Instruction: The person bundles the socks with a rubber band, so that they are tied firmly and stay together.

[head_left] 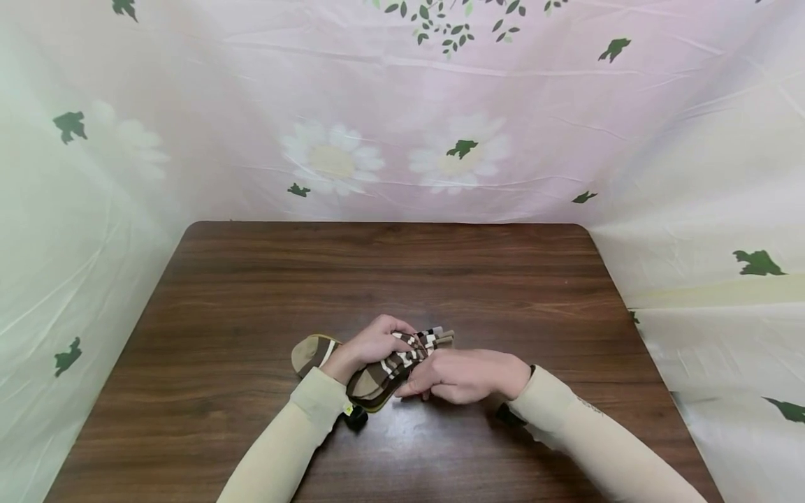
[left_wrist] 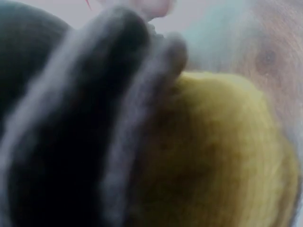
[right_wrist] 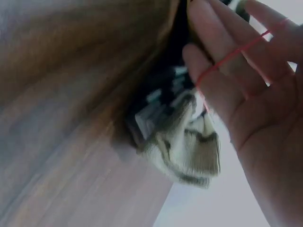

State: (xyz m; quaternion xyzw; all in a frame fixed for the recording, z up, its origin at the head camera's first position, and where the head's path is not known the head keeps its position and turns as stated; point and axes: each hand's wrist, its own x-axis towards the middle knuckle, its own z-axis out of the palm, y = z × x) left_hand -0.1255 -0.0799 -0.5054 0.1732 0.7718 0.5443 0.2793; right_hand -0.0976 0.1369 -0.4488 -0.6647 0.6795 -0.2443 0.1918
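Note:
My left hand (head_left: 375, 344) grips a bundle of striped socks (head_left: 397, 365), brown with tan toes and white checks, its thumb lying across the top. One tan toe (head_left: 307, 353) sticks out left of the wrist; the cuffs (head_left: 445, 337) point right. At the bundle's right side is my right hand (head_left: 462, 375), fingers bent against the socks. A thin red string (right_wrist: 236, 51) runs from the socks across these fingers in the right wrist view, where the pale cuffs (right_wrist: 189, 146) hang below. Close up in the left wrist view is a blurred yellowish sock part (left_wrist: 213, 151).
The dark wooden table (head_left: 377, 272) lies beneath both hands. Printed cloth (head_left: 396, 168) with flowers and leaves hangs behind it and on both sides. Black wrist gear (head_left: 356, 418) shows under the left cuff, and another dark piece (head_left: 509, 416) under the right sleeve.

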